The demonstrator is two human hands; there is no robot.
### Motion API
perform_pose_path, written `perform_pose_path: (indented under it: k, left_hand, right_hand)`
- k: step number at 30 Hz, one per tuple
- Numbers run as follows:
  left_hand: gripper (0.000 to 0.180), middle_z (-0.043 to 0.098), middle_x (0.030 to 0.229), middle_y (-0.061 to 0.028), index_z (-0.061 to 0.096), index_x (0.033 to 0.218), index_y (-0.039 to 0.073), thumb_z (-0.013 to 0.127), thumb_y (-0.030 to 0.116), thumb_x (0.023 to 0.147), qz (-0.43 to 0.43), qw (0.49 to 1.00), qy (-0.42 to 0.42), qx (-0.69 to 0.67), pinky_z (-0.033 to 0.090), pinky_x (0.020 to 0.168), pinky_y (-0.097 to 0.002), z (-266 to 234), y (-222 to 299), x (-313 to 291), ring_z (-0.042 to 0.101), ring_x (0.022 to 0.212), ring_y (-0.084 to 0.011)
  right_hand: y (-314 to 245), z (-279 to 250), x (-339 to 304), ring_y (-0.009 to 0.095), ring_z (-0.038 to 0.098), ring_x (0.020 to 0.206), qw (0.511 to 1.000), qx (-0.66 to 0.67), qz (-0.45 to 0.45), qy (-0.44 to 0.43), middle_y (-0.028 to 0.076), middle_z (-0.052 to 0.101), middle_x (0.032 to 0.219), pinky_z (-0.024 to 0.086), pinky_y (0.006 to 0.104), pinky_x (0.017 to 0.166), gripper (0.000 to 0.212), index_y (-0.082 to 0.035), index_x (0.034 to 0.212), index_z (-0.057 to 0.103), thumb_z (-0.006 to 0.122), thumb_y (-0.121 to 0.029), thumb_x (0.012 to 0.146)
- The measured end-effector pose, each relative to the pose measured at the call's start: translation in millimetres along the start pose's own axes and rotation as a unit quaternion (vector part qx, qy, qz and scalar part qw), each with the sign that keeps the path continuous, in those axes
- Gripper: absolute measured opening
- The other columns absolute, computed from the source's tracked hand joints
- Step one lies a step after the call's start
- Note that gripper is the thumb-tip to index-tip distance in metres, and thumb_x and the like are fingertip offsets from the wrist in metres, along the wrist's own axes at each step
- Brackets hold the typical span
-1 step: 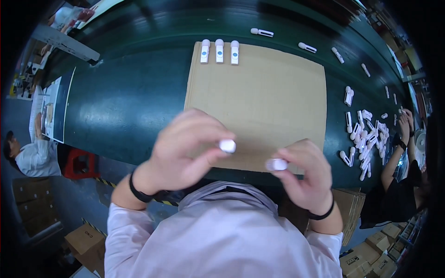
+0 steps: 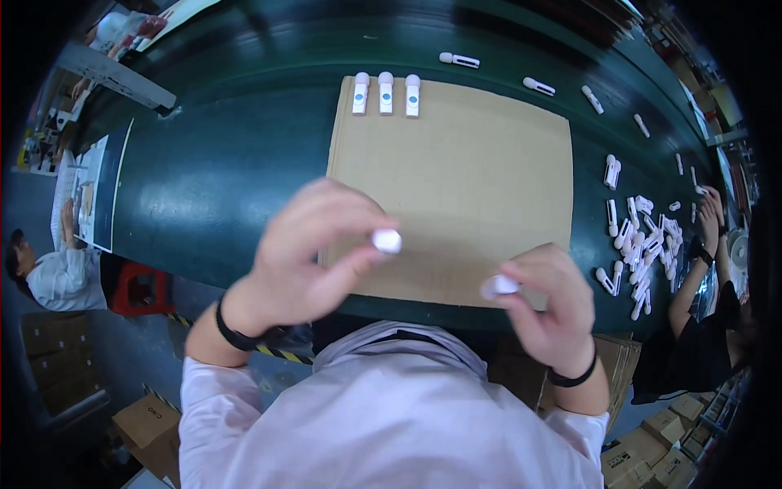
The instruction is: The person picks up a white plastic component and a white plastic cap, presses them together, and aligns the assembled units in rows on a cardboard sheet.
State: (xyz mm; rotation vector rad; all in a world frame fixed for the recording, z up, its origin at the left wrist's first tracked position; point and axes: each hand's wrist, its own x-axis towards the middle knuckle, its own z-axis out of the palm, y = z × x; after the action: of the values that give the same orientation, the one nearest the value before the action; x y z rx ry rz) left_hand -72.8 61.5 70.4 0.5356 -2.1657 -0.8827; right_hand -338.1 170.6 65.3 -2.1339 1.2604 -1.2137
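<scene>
My left hand (image 2: 303,257), slightly blurred, pinches a small white piece (image 2: 387,241) between thumb and fingertips above the cardboard sheet (image 2: 481,163). Over the sheet's near right part, my right hand (image 2: 555,301) pinches a small pinkish-white piece (image 2: 501,285). Both pieces are blurred and seen roughly end-on, so their full shape is hidden. The hands are apart. Along the sheet's far left edge, three pale pink wand-shaped devices with round heads, such as the leftmost device (image 2: 360,98), lie side by side, each bearing a blue round spot.
A heap of similar wands (image 2: 643,244) covers the green table (image 2: 220,171) to the right. Several more wands (image 2: 539,86) lie spaced along the far side. At the right edge a co-worker's hands (image 2: 712,210) reach over the table. Another person (image 2: 61,273) sits at the left.
My left hand has shifted a little left and away from me with its white piece. My right hand has moved slightly right with its piece, widening the gap between them.
</scene>
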Motion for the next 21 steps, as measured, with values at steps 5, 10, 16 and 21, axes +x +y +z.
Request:
perform_pose_path:
  k: [5, 10, 16, 21]
  left_hand:
    - [0.02, 0.067, 0.091, -0.0105, 0.067, 0.097, 0.002, 0.069, -0.003, 0.078, -0.011, 0.992, 0.041, 0.115, 0.052, 0.075, -0.0346, -41, -31, 32, 0.064, 0.082, -0.0254]
    - [0.016, 0.066, 0.089, -0.0119, 0.064, 0.096, 0.001, 0.068, 0.001, 0.08, 0.023, 0.983, -0.013, 0.18, 0.053, 0.072, -0.0352, -49, -71, 88, 0.064, 0.082, -0.0257]
    - [0.01, 0.063, 0.084, -0.0104, 0.06, 0.087, 0.002, 0.066, 0.008, 0.081, 0.127, 0.949, -0.104, 0.271, 0.052, 0.07, -0.0373, -13, -94, 136, 0.064, 0.08, -0.025]
    - [0.01, 0.06, 0.077, -0.0081, 0.057, 0.079, 0.005, 0.064, 0.012, 0.076, 0.295, 0.872, -0.142, 0.364, 0.051, 0.069, -0.0352, 26, -103, 150, 0.062, 0.076, -0.0231]
  right_hand:
    - [26, -63, 7, 0.024, 0.063, 0.079, 0.992, -0.111, 0.062, -0.017, 0.012, 0.067, 0.095, 0.05, 0.0301, 0.072, 0.026, 0.001, 0.105, 0.064, 0.068, 0.006, 0.08]
    - [80, -87, 59, 0.024, 0.064, 0.083, 0.977, -0.204, 0.056, -0.038, 0.013, 0.066, 0.1, 0.051, 0.0298, 0.074, 0.023, 0.001, 0.103, 0.063, 0.067, 0.007, 0.081]
    - [128, -56, 113, 0.029, 0.065, 0.09, 0.966, -0.236, -0.062, -0.085, 0.013, 0.066, 0.104, 0.053, 0.0354, 0.077, 0.017, -0.001, 0.097, 0.06, 0.067, 0.001, 0.082]
    - [144, -33, 123, 0.031, 0.063, 0.093, 0.955, -0.241, -0.103, -0.136, 0.013, 0.064, 0.105, 0.053, 0.0376, 0.078, 0.018, -0.003, 0.096, 0.057, 0.068, -0.002, 0.082]
